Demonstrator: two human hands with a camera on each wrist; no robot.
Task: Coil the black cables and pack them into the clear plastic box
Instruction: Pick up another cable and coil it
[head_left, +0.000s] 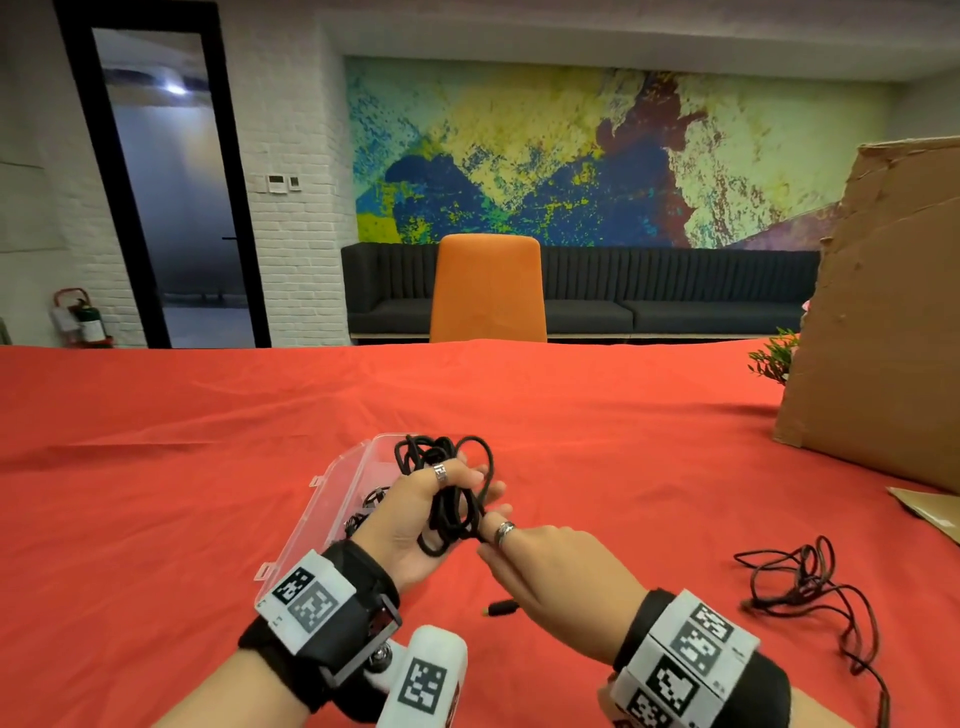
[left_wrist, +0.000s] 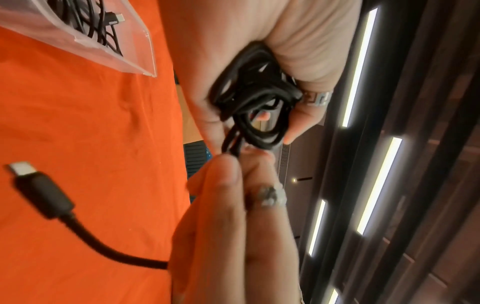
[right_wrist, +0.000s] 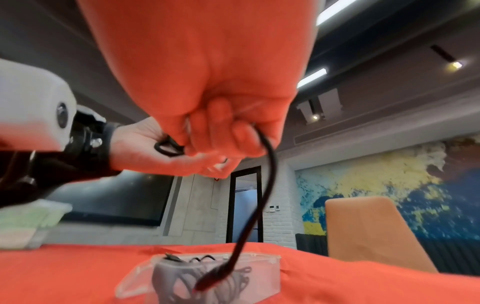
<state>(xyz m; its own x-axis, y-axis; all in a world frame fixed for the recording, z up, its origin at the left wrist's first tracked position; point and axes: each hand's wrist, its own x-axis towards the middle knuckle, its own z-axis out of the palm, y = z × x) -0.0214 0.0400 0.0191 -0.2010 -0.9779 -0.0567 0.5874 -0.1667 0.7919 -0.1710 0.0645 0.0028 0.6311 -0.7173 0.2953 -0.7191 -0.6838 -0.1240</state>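
Note:
My left hand grips a bundle of black cable loops above the red table, fingers curled round them. My right hand pinches the free tail of that cable right beside the bundle. The tail hangs down from the right fist and ends in a USB-C plug near the cloth. The clear plastic box lies under and left of the left hand, with other black cables inside. A second loose black cable lies uncoiled at the right.
A red cloth covers the table. A large cardboard sheet leans at the far right, with a small green plant beside it. An orange chair stands behind the table's far edge.

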